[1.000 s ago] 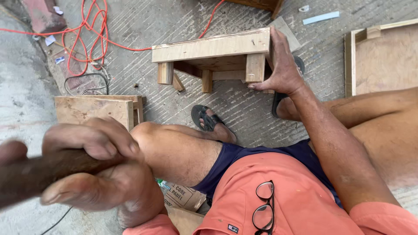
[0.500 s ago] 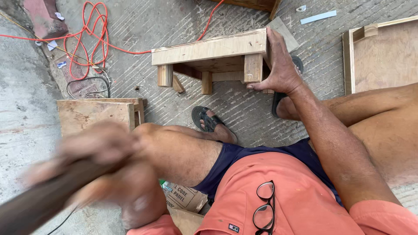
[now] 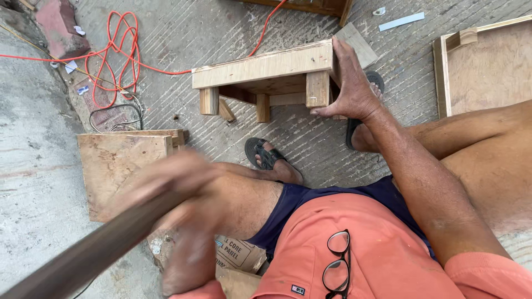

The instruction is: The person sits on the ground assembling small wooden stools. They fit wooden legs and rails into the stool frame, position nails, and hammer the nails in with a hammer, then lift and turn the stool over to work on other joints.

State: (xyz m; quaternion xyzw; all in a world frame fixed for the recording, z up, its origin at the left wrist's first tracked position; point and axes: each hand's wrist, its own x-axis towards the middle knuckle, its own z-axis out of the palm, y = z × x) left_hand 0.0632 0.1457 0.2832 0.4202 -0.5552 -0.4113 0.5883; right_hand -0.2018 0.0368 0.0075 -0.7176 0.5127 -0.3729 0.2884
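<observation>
The concrete floor (image 3: 343, 149) carries everything here, and the person sits low over it in an orange shirt (image 3: 382, 260), knees drawn up. Far and centre lies a small wooden stool (image 3: 266, 69), tipped on its side so its short legs point toward the person. The right hand (image 3: 354, 91) is spread flat against the stool's right end, fingers stretched upward and thumb low near a leg, bracing it without closing around anything. Near left, the left hand (image 3: 183, 221) is wrapped shut around a dark handle (image 3: 94, 254), which runs to the lower-left corner; its head is out of view. A second ago this hand and handle were sharp and lower in the view; now both are smeared with motion and higher, while the right hand has stayed on the stool, which suggests a swing under way. Plywood boards (image 3: 119, 163) lie left, an open wooden tray (image 3: 487, 66) far right, an orange cable (image 3: 119, 52) loops far left, and glasses (image 3: 338, 260) hang from the shirt.
</observation>
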